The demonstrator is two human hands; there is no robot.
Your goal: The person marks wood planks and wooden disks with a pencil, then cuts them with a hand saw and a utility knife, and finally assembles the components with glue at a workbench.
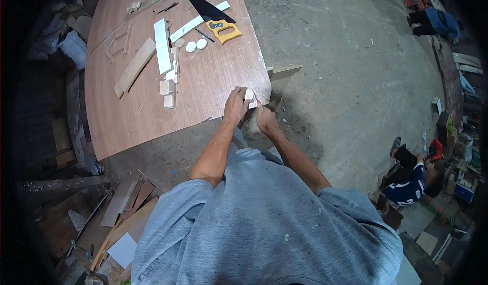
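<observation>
At the near right corner of the wooden table [208, 89], my left hand [235, 104] is closed on a small round pale wooden disc [249, 95]. My right hand [266, 120] is just beyond the table edge, its fingers wrapped round a slim tool with a reddish part [258, 102]. That tool reaches up to the disc's right side; its exact kind is too small to make out. A pale piece [252, 104] shows below the disc, between the two hands.
Farther up the table lie a handsaw [209, 15] with a yellow handle, white strips [162, 46], pale discs [202, 44], a dark pen-like stick [205, 35] and a wooden plank [135, 68]. Scrap boards [121, 203] lean at lower left. Another person [412, 181] crouches at right.
</observation>
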